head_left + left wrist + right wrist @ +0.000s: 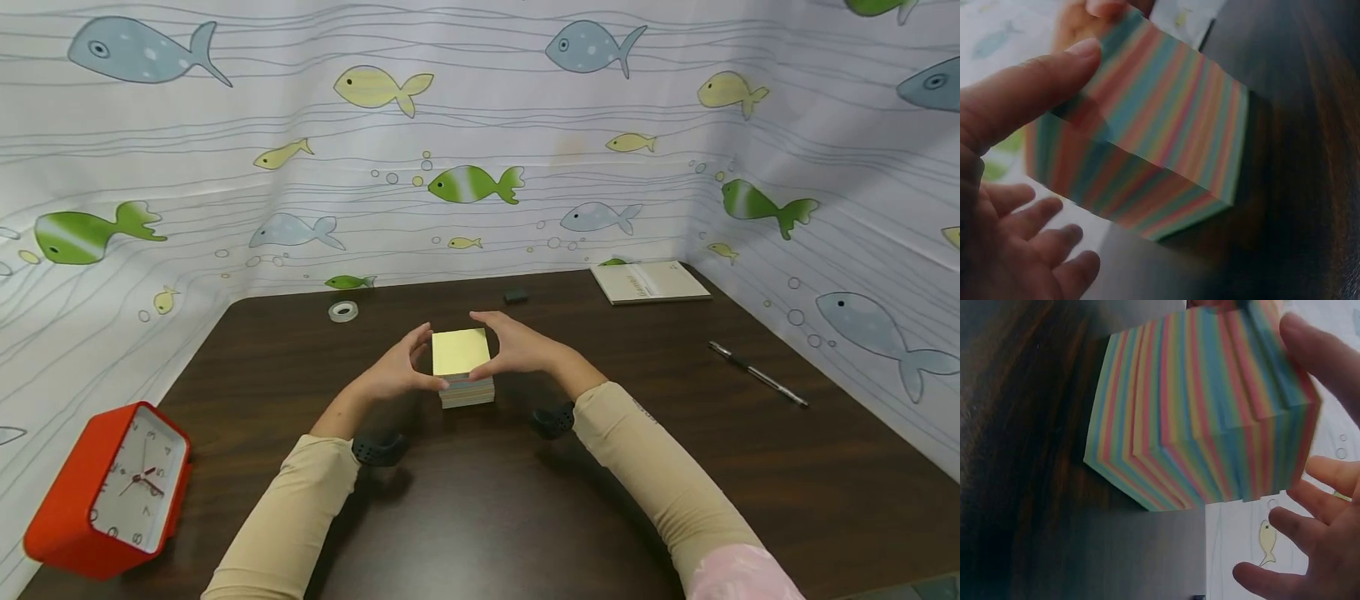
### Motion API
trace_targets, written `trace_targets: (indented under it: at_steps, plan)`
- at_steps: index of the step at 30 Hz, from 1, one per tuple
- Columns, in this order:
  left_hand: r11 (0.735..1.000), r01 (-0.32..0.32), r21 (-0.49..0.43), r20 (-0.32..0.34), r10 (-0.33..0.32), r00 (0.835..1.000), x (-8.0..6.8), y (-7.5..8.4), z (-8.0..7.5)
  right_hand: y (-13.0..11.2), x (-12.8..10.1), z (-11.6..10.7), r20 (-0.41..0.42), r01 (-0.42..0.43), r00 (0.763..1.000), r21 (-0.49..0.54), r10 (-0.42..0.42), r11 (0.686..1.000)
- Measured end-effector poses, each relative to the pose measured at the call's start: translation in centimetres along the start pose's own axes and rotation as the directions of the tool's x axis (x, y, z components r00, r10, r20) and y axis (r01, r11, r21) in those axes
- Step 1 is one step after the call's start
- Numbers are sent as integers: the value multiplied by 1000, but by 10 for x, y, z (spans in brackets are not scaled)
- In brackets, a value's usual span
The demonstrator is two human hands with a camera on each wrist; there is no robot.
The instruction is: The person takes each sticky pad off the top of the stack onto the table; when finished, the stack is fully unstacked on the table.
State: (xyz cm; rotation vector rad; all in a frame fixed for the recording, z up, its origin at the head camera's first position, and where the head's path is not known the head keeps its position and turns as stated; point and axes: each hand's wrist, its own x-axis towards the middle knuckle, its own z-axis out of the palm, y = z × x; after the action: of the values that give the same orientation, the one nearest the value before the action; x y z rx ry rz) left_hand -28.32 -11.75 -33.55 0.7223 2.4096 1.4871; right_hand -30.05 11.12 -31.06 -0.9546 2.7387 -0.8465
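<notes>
A tall stack of sticky notes (461, 352) stands on the dark table, its top sheet yellow. Its striped, many-coloured sides (1166, 106) fill the left wrist view, and the layers are slightly uneven in the right wrist view. My left hand (396, 368) is at the stack's left side, thumb overlapping the front face near the top, other fingers spread apart from it. On the opposite side, my right hand (519, 347) has its thumb at the front upper corner. Its fingers (1300, 528) are loosely bent and stand off the stack.
At the left front is a red alarm clock (112, 490). A white roll of tape (343, 312) and a small dark block (516, 297) lie towards the back. To the right are a notebook (651, 282) and a pen (757, 373). A fish-patterned curtain (487, 125) borders the table.
</notes>
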Motion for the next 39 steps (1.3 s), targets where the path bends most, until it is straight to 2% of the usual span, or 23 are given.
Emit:
trace_targets:
  at_steps: [7, 11, 16, 21, 24, 28, 31, 36, 39]
  plan:
    - [998, -12, -55, -14, 12, 1000, 9, -17, 4, -3, 12, 2, 85, 12, 996, -32, -10, 999]
    - [997, 4, -77, -9, -5, 1000, 12, -17, 5, 2, 6, -10, 53, 34, 998, -57, -31, 998]
    - [994, 23, -103, 7, -22, 1000, 9, -3, 6, 28, -15, -28, -9, 10, 1000, 40, -9, 999]
    - [996, 41, -83, 13, -40, 999, 1, 14, 5, 54, -37, -35, -13, -30, 999, 100, 32, 995]
    - [996, 44, -77, 14, -43, 999, 1, 13, 4, 66, -43, -32, 11, -46, 999, 82, 46, 996]
    - [995, 33, -95, 6, -33, 999, 8, -2, 3, 77, -43, -24, 55, -51, 997, 35, 49, 998]
    - [996, 22, -87, 2, -22, 1000, 13, -13, 3, 80, -40, -19, 89, -68, 994, -38, 71, 997]
    - [996, 26, -83, 4, -26, 1000, 12, -17, 4, 73, -36, -16, 181, -173, 962, -187, 207, 967]
    - [996, 41, -83, -5, -42, 999, 11, -17, 4, 60, -33, -20, 188, -160, 963, -182, 194, 970]
